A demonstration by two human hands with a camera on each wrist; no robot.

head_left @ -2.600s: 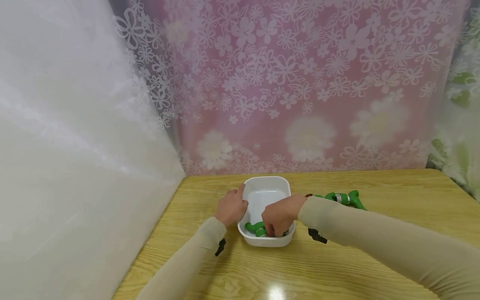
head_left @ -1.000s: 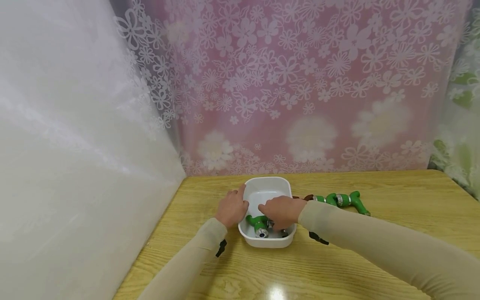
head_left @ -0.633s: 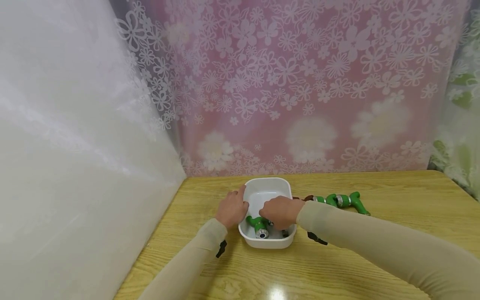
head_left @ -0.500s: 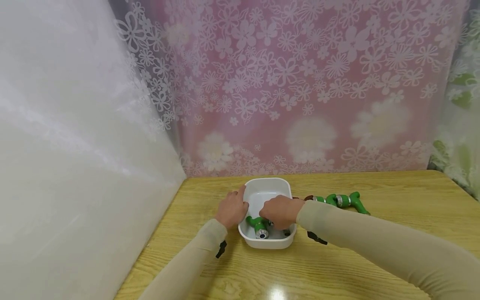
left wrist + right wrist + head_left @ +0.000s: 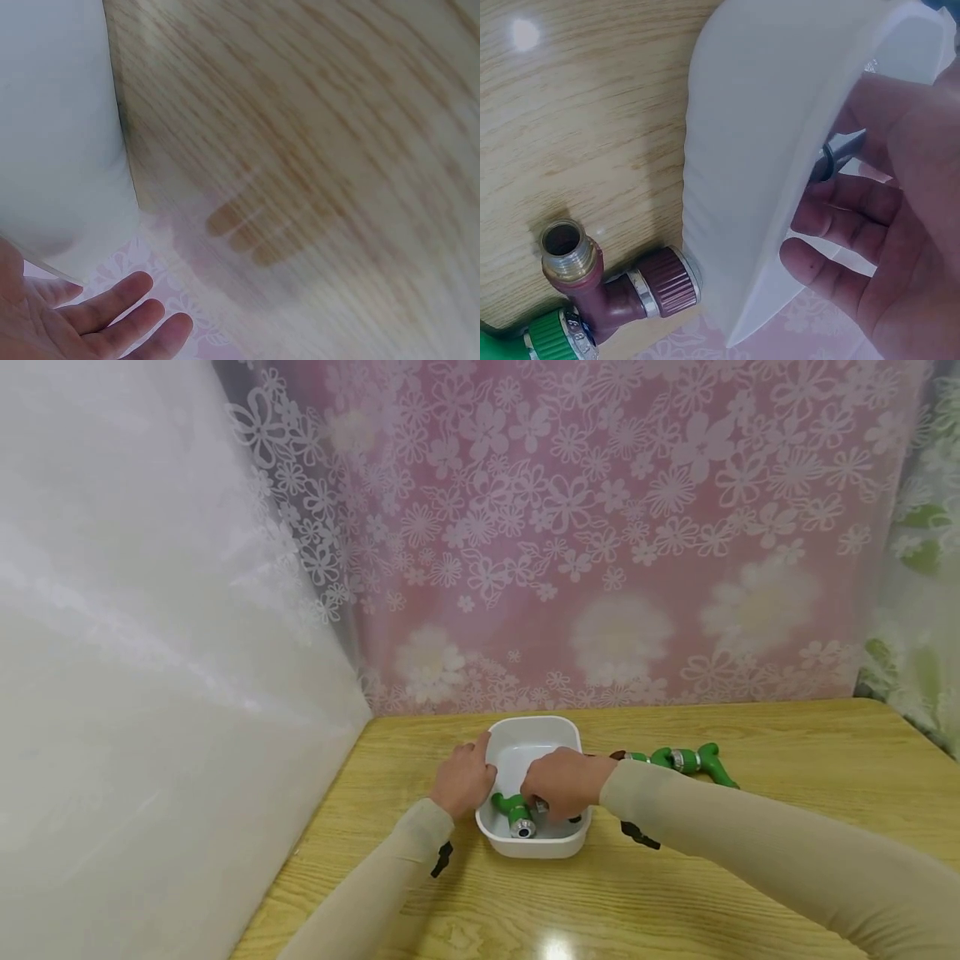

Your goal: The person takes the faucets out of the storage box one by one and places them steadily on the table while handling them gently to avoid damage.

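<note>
Basin (image 5: 534,847), white and round-cornered, is being touched along its left rim by the left hand (image 5: 463,777), near the lower centre of the head view. The fingers of that hand are being held nearly straight and slightly apart, as is being revealed at the lower left of the left wrist view. Inside the basin, a metal part (image 5: 844,154) is being gripped by the curled fingers of the right hand (image 5: 566,782); most of it is being covered, so its full shape cannot be told. A green tap (image 5: 517,812) is being supported by the basin floor, just left of the right hand, its metal end being pointed toward the bottom of the frame. Below the right hand, a small dark piece (image 5: 575,819) is being partly hidden. Right of the basin, green taps (image 5: 703,761) are being carried by the wooden surface (image 5: 480,914), partly screened by the sleeve (image 5: 720,831). At lower left in the right wrist view, a dark red tap (image 5: 615,304) is being shown beside the basin's outer wall.
</note>
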